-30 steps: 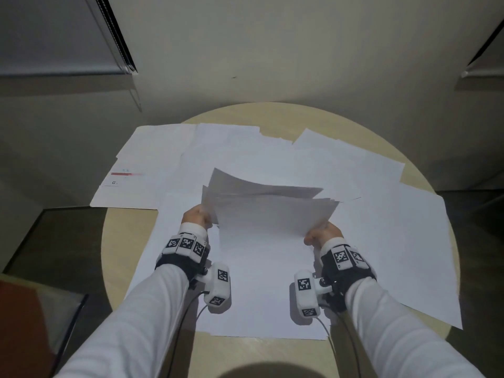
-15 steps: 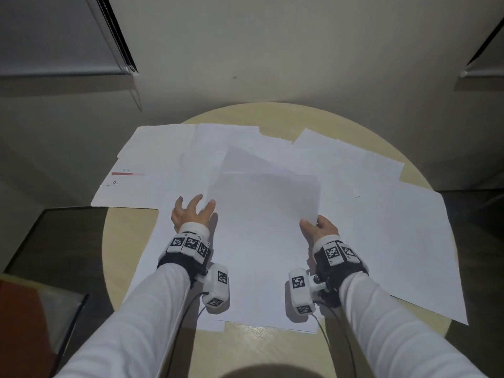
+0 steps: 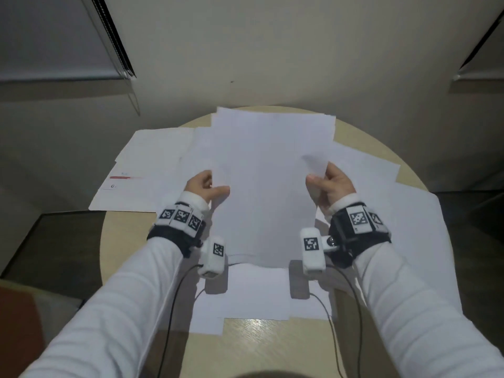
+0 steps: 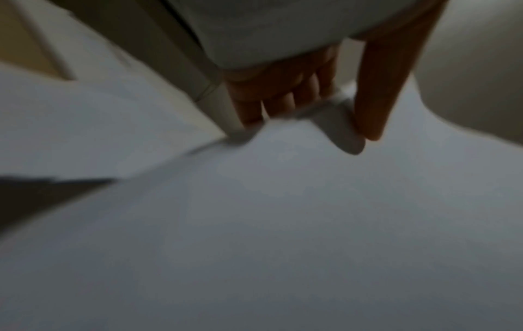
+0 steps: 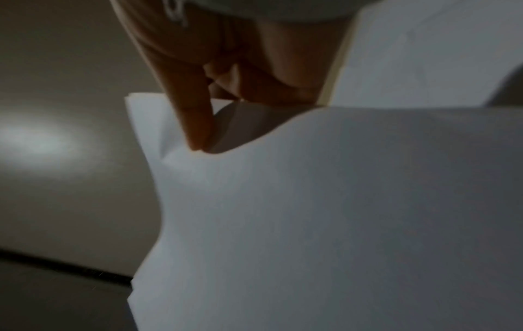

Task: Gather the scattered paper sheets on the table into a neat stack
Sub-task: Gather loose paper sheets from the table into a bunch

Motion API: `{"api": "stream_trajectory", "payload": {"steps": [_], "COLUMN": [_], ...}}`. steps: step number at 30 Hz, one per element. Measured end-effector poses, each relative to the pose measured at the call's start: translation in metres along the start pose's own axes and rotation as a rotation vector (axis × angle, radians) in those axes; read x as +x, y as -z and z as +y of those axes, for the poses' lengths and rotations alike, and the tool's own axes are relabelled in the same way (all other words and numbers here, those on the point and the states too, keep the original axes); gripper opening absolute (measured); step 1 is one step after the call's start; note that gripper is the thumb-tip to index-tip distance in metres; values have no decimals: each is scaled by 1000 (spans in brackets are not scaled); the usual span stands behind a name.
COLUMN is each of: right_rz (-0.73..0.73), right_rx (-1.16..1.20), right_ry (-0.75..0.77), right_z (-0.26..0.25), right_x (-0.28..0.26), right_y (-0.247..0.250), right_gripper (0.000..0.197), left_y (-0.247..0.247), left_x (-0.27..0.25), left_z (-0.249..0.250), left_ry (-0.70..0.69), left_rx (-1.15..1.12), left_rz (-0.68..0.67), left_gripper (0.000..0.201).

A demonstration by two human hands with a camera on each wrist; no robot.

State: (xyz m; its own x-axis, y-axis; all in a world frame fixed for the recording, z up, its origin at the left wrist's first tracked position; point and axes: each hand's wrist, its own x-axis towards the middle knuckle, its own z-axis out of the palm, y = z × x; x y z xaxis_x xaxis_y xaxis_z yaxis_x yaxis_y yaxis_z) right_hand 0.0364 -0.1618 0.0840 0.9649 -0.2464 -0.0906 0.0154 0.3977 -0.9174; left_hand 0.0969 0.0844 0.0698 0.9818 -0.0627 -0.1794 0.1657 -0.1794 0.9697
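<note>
I hold a bundle of white paper sheets (image 3: 268, 184) upright above the round table, its lower edge near the sheets lying below. My left hand (image 3: 210, 186) pinches the bundle's left edge, thumb in front. My right hand (image 3: 324, 184) grips the right edge, where a corner curls over. In the left wrist view the fingers (image 4: 271, 100) curl behind the held paper (image 4: 283, 224). The right wrist view shows the thumb and fingers (image 5: 198, 121) pinching the paper bundle (image 5: 325, 201). More loose sheets (image 3: 152, 165) lie spread over the table.
The round light wooden table (image 3: 272, 339) stands against a pale wall. One loose sheet with a red mark (image 3: 125, 177) hangs over the left rim. Further sheets (image 3: 417, 241) cover the right side. Cables from the wrist cameras trail across the near table edge.
The bundle lay flat on the table half a second ago with my left hand open beside it. Both hands now grip it and have raised it upright.
</note>
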Motion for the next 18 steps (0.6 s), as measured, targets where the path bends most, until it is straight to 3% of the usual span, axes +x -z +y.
{"api": "stream_trajectory", "payload": {"steps": [3,6,8,10,13,15,18], "right_rz": [49,112,160,176,91,89,188], "right_rx": [-22,-15,-69,-180,-312,-439,-528], "right_ry": [148,274,285,224,4,-97,-58], "right_z": [-25,-38,-34,-17,19,36,40], "right_x": [10,11,6,-1,-17,-26,-27], "right_y": [-12,-23,-23,-15,-2,1,-6], "right_gripper": [50,42,39,34,35,39,18], "left_y": [1,-2,-4,-7,-10,-15,-22], "left_x": [9,8,0,-12,-25,-31,-32], "left_z": [31,51,45,30,-4,-19,-21], "left_ry": [-125,-241,-247,-205,-80,16,38], "left_rx": [-110,-195,-192,-147,-66,-27,-24], "left_rz": [51,34,45,97,122,93,163], "left_gripper": [22,29,28,36,55,52,40]}}
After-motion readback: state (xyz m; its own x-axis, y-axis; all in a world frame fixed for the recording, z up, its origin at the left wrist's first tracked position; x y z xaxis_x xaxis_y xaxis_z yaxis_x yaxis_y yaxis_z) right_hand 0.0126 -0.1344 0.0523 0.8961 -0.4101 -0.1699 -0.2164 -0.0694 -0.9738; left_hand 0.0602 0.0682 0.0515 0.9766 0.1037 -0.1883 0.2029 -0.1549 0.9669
